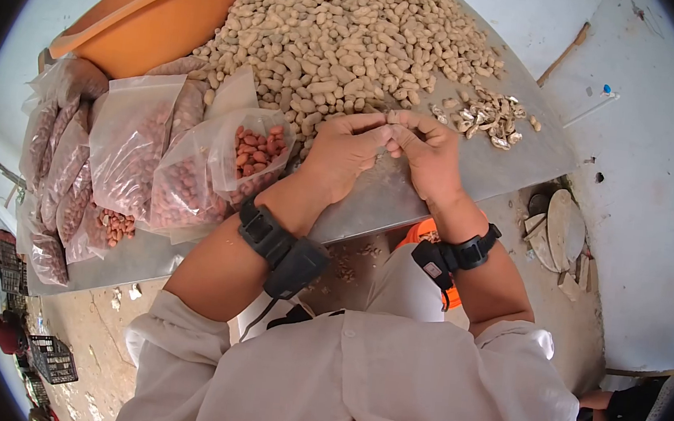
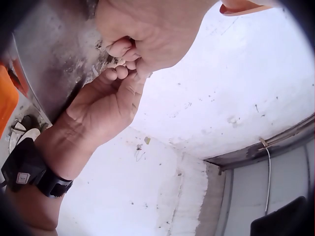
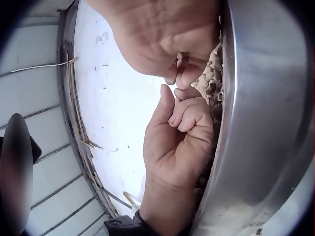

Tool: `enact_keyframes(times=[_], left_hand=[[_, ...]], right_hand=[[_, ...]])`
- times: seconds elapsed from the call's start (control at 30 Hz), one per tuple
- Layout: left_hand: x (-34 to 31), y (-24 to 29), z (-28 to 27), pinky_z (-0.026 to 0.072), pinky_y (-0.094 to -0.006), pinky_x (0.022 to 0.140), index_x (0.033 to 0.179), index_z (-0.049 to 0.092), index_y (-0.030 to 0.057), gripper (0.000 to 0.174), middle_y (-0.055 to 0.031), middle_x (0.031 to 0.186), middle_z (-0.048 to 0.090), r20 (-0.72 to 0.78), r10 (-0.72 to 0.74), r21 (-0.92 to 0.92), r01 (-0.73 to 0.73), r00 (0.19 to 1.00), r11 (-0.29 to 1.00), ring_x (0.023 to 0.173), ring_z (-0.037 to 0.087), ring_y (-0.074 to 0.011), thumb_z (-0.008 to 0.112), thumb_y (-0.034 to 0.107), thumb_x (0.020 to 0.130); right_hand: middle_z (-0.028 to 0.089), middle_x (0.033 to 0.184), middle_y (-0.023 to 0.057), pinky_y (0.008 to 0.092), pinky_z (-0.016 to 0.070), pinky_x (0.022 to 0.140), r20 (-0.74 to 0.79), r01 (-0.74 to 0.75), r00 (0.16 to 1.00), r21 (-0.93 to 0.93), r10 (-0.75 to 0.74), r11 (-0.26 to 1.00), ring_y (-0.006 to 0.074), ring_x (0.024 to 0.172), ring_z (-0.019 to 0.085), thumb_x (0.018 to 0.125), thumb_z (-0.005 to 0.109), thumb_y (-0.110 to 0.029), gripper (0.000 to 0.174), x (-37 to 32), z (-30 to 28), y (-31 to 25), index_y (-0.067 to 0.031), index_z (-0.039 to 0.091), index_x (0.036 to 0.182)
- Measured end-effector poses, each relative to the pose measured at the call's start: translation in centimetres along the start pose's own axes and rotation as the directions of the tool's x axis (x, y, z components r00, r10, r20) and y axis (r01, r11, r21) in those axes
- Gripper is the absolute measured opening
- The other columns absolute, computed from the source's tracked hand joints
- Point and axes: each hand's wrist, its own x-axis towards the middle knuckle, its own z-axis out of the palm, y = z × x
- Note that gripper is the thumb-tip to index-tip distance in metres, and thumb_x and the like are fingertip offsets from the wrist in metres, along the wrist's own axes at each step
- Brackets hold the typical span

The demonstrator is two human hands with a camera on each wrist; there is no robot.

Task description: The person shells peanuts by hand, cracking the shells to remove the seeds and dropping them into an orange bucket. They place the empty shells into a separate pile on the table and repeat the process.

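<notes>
Over the metal table's near edge, my left hand (image 1: 338, 160) and right hand (image 1: 432, 161) meet fingertip to fingertip in the head view. Thumbs and curled forefingers of both pinch a peanut, mostly hidden by the fingers; a pale bit of its shell (image 2: 117, 62) shows in the left wrist view. The right wrist view has the fingertips of both hands close together, other fingers folded in. Just beyond the hands rises a big heap of unshelled peanuts (image 1: 345, 41). Broken peanut shells (image 1: 488, 118) lie to the right of the heap.
Clear plastic bags of red peanut kernels (image 1: 128, 146) crowd the table's left side, one with its mouth open. Behind them leans an orange basin (image 1: 148, 22). An orange bucket (image 1: 452, 296) stands below the metal table (image 1: 519, 170). Black crates (image 1: 53, 359) sit on the floor at left.
</notes>
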Motion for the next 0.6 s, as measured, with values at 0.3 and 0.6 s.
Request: enact_keyframes(times=[0.3, 0.6], left_hand=[[0.0, 0.1, 0.1, 0.0271, -0.0186, 0.044, 0.090, 0.061, -0.0009, 0.021, -0.0008, 0.072, 0.055, -0.027, 0.029, 0.080, -0.027, 0.999, 0.996, 0.052, 0.038, -0.0045, 0.063, 0.018, 0.084], [0.4, -1.0, 0.0, 0.0300, -0.0175, 0.047, 0.083, 0.061, 0.0013, 0.022, 0.0016, 0.070, 0.053, 0.006, 0.265, 0.259, -0.258, 0.964, 0.931, 0.055, 0.040, -0.0037, 0.060, 0.023, 0.086]], right_hand=[[0.062, 0.073, 0.0050, 0.0198, 0.0438, 0.054, 0.055, -0.036, 0.998, -0.024, 0.038, 0.999, 0.0071, 0.059, 0.054, 0.080, 0.061, -0.004, 0.009, -0.4, 0.0, -0.8, 0.0033, 0.064, 0.086], [0.064, 0.076, 0.0111, 0.0220, 0.0499, 0.053, 0.103, -0.203, 0.979, 0.431, 0.175, 0.879, 0.0149, 0.064, 0.062, 0.080, 0.060, 0.001, 0.008, -0.1, -0.7, 0.3, 0.0043, 0.061, 0.088]])
